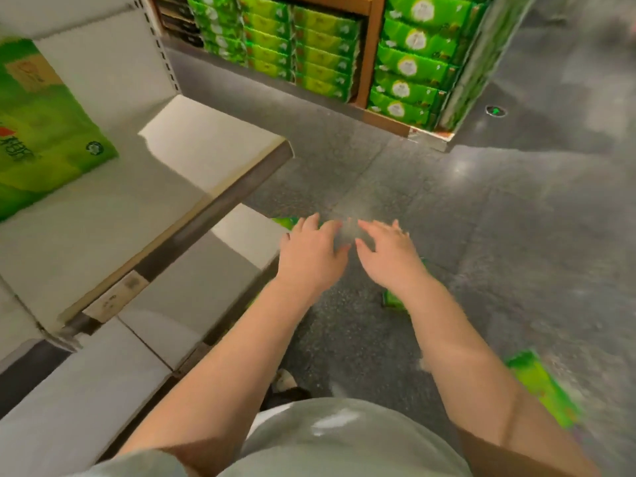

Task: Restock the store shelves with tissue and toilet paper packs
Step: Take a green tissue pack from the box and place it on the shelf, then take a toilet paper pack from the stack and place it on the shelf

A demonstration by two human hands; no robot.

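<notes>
Both sets of fingers are spread wide and hold nothing. The left hand point(311, 251) and right hand point(390, 254) reach forward side by side, palms down, above the grey floor point(481, 208). Green packs lie on the floor: one point(394, 301) under the right forearm, another point(542, 387) by the right elbow. A large green pack point(41, 132) sits on the white shelf point(172, 187) at left. Stacked green packs point(409, 67) fill a display ahead.

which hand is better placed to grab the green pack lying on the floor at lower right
Right. The right hand is on that side, its arm passing just above the green pack; the left hand is by the shelf.
</notes>
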